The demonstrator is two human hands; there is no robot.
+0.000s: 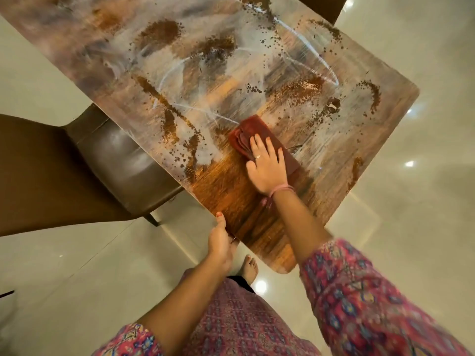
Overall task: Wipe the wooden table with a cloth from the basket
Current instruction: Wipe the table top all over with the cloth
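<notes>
The wooden table runs from the top left down to a rounded near corner, its top covered in whitish streaks and brown smears and specks. A folded reddish-brown cloth lies flat on it near the front. My right hand presses down on the cloth with straight, spread fingers. My left hand grips the table's near edge, thumb on top and fingers curled under. The wood around the cloth and toward me looks darker and free of smears. No basket is in view.
A brown leather chair stands at the table's left side, its seat tucked partly under the top. Another chair back shows at the far end. Glossy pale floor tiles surround the table. My bare foot stands below the near corner.
</notes>
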